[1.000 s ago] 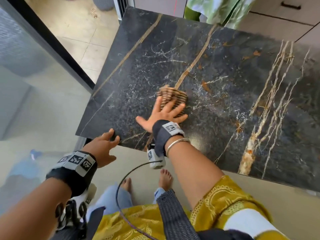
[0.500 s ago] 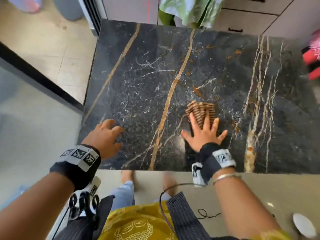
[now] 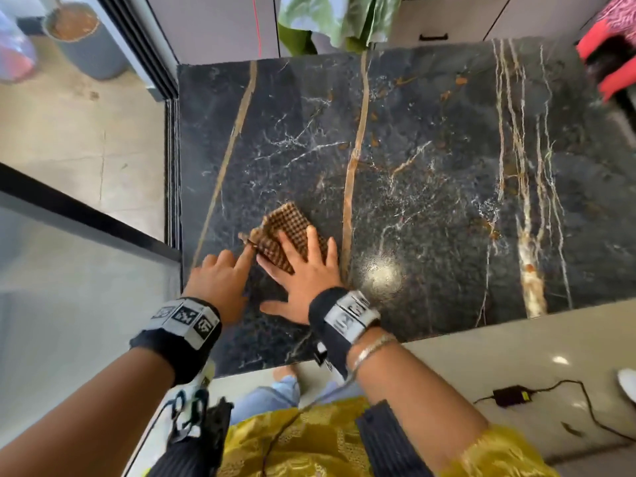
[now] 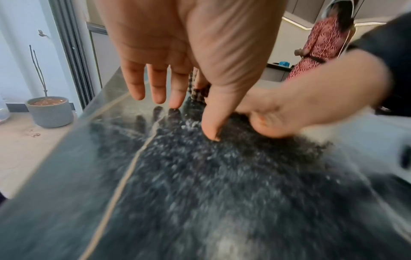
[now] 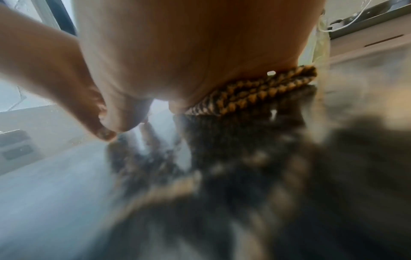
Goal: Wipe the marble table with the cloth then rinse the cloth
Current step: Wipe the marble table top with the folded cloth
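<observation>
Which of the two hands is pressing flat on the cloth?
The right hand, fingers spread flat over the checked cloth. The left hand is beside it, only a fingertip near its corner.

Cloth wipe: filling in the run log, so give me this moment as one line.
phase: wiping | right hand: flat on cloth | left hand: open, forefinger at cloth's near-left corner | marble table: cloth at front left | rinse: not yet
</observation>
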Motion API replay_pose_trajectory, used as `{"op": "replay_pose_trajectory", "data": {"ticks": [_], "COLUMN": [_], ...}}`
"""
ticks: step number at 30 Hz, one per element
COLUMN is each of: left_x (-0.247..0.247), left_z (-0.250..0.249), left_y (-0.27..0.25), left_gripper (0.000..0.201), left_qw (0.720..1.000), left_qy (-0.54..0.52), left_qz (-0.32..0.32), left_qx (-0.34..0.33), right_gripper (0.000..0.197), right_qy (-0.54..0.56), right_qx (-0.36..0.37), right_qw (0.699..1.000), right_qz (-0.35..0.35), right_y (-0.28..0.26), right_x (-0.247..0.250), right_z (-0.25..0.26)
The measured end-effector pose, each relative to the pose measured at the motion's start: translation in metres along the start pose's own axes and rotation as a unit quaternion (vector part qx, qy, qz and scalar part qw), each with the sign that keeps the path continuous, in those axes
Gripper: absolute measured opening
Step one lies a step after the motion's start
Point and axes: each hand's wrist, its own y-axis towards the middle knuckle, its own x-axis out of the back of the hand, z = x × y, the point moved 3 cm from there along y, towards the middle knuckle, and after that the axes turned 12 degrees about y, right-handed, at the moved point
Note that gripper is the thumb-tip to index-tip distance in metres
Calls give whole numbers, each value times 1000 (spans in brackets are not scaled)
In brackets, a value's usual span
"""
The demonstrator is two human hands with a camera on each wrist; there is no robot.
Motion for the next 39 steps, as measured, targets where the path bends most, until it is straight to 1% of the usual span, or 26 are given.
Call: {"op": "replay_pose_trajectory", "data": {"ticks": [1,3,5,8,10,11,13,14,15,16,18,19,20,22,24,25,26,27,29,32,34,35,37,39], "left_x": [3,8,12,17,18,18,17,16,16,16,20,22,25,30,29,28,26,25,24,22,21,20,17,16], "left_z": [-2,-9,-14,-18,-18,-20,-22,-23,-23,-23,-23,-23,-23,-25,-26,-26,-26,-27,-27,-28,-26,-25,-23,-22], "left_y": [3,9,15,27,30,31,30,29,29,30,34,36,38,41,44,45,47,48,50,49,48,48,48,49], "left_gripper": [87,87,95,109,112,112,114,114,116,118,126,131,136,139,136,134,134,134,129,126,126,127,128,128], "left_qw": [1000,1000,999,998,997,996,993,991,988,984,977,976,977,978,978,978,978,978,982,986,987,988,988,988], "left_qy": [14,16,-23,-51,-55,-60,-72,-79,-87,-98,-110,-106,-99,-92,-101,-113,-125,-130,-111,-93,-93,-93,-98,-103], "left_qz": [-3,-17,-32,-43,-33,-24,-1,7,14,25,34,32,31,34,37,43,53,66,81,73,65,62,61,59], "left_qx": [-9,-20,-12,6,37,55,88,108,128,150,179,185,187,185,177,169,159,147,127,118,111,106,102,101], "right_gripper": [77,72,71,73,79,86,105,114,120,123,124,124,124,118,104,95,85,77,70,71,78,86,107,120], "right_qy": [12,40,63,110,151,168,203,219,226,220,159,115,72,8,-20,-19,-11,3,32,53,81,94,116,126], "right_qx": [-6,-55,-130,-248,-307,-327,-353,-349,-332,-302,-204,-149,-98,-17,30,41,39,21,-58,-183,-233,-250,-276,-279], "right_qw": [1000,998,989,962,938,927,910,908,913,926,966,982,992,999,998,998,998,999,997,982,969,964,954,952], "right_qz": [-3,-10,-19,-39,-59,-68,-78,-77,-70,-57,-25,-6,13,46,55,51,46,38,26,15,10,4,-8,-17], "right_y": [-10,-31,-46,-46,-28,-13,18,34,50,65,87,93,94,86,67,57,46,35,17,13,32,46,78,108], "right_x": [-4,-6,2,33,61,76,100,110,117,123,123,116,108,85,68,63,61,61,70,100,123,134,151,162], "right_z": [-7,-35,-73,-136,-164,-172,-172,-165,-155,-142,-109,-91,-73,-50,-48,-56,-69,-87,-132,-196,-216,-216,-202,-179]}}
